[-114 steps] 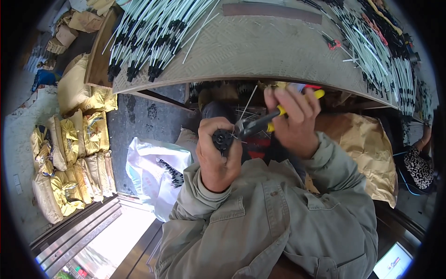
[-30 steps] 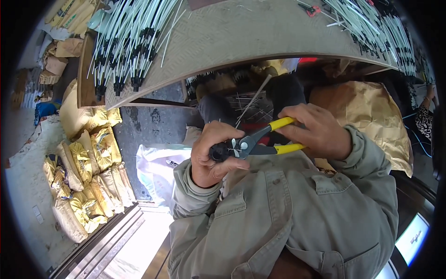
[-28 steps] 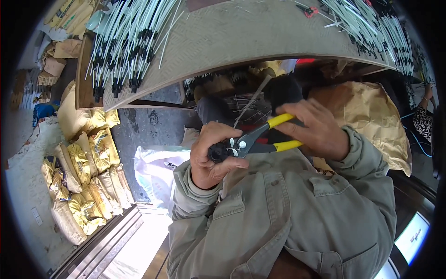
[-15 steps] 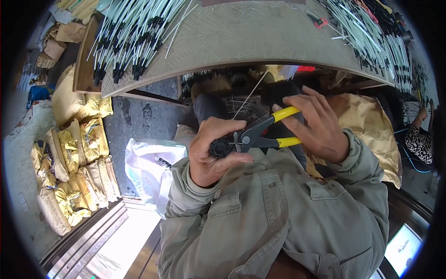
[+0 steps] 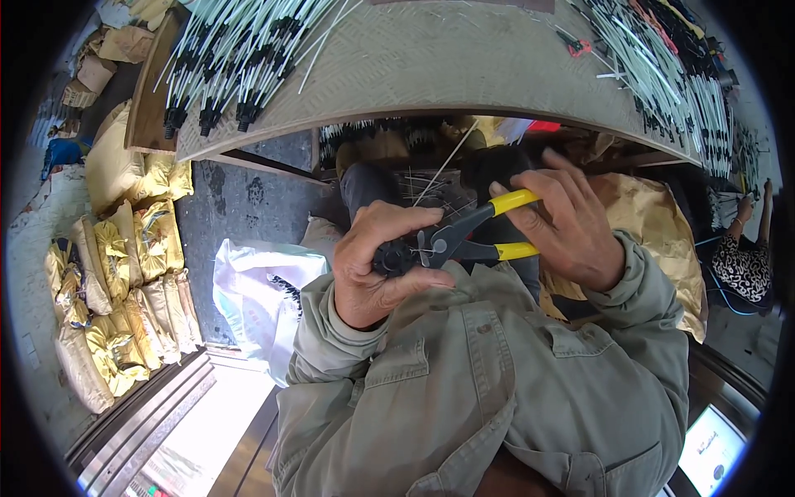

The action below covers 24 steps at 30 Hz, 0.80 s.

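Note:
Over my lap, my left hand [image 5: 364, 277] is closed around a black round plastic part [image 5: 393, 258], thumb and fingers on either side of it. My right hand [image 5: 571, 228] grips pliers [image 5: 470, 225] with dark jaws and yellow handles. Its thumb is at the upper handle, and the blurred fingers reach over the top. The jaws point left and meet the black part at a small silvery metal piece [image 5: 425, 247]. Whether they bite on that piece I cannot tell. The handles stand apart.
A table [image 5: 431, 66] spans the far side, bearing bundles of pale rods with black ends [image 5: 248, 58] and red-handled scissors [image 5: 575, 45]. Yellowish sacks [image 5: 124, 290] line the left. A white bag [image 5: 261, 290] and brown paper [image 5: 646, 232] flank me. A co-worker [image 5: 745, 257] is at far right.
The view has shifted slightly. Both hands keep their holds, and the black part has turned a little. At far right, more of the co-worker's arms shows.

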Motion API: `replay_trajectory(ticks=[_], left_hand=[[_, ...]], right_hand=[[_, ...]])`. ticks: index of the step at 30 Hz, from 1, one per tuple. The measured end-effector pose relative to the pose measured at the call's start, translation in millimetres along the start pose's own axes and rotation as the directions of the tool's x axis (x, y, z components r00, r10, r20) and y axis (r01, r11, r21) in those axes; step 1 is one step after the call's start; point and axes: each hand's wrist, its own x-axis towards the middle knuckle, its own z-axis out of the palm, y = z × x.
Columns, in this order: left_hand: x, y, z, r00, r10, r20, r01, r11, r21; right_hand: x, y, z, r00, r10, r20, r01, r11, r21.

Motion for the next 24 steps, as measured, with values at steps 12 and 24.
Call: replay_trajectory(ticks=[12,24], left_hand=[[6.9,-10.3,-5.6,0.972,0.070,0.226,-0.046,0.993,-0.112],[8.9,-11.3,-12.2,0.977,0.049,0.208,-0.011,0.983,-0.182]], right_hand=[[-6.6,23.8,-20.1,0.376,-0.533,0.758,-0.915,-0.086,0.393],[-45.0,-42.7,40.7,0.802,-0.471,0.367,-0.585,-0.744,0.323]])
